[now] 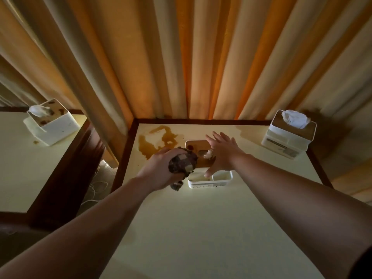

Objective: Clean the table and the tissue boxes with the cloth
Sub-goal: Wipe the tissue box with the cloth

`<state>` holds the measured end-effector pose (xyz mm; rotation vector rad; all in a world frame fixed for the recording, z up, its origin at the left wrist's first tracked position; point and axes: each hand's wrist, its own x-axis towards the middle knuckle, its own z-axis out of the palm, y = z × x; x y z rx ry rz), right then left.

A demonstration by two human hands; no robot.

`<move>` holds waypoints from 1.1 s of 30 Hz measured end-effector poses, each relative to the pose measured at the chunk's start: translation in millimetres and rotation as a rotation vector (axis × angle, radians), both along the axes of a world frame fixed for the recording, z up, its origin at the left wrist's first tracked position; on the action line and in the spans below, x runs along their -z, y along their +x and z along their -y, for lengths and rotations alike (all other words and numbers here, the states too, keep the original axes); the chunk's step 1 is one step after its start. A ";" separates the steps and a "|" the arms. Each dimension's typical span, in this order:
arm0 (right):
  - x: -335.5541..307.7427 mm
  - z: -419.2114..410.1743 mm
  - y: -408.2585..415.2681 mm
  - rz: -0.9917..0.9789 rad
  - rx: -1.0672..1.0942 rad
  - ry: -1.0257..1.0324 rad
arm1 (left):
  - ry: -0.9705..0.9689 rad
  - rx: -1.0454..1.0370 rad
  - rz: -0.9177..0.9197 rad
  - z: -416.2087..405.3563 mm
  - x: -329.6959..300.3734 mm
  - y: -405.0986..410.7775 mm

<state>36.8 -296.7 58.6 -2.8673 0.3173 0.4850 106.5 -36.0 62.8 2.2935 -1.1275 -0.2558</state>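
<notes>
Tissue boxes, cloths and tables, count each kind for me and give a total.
Tissue boxes: 3, left, middle, right
Cloths: 1, in the left hand
Tables: 2, left, near
Total: 6

A pale cream table (pixel 201 228) with a dark wooden rim is marked by a brown spill (pixel 159 140) near its far left corner. A white tissue box (pixel 209 168) with a stained wooden lid is set at the middle of the far half. A second, clean-lidded tissue box (pixel 287 135) is placed at the far right corner. A dark checked cloth (pixel 183 165) is bunched up against the middle box's left side.
</notes>
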 end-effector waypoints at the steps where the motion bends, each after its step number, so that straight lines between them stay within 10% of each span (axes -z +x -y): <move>1: 2.1 3.0 2.4 -0.014 0.002 0.018 | 0.026 0.009 -0.011 8.3 -3.2 7.1; 9: 9.4 11.9 4.8 0.043 -0.004 0.118 | 0.311 0.160 0.013 67.3 0.6 33.8; 33: 4.0 6.8 2.3 0.078 -0.040 0.157 | 0.191 0.020 -0.013 62.1 11.6 20.1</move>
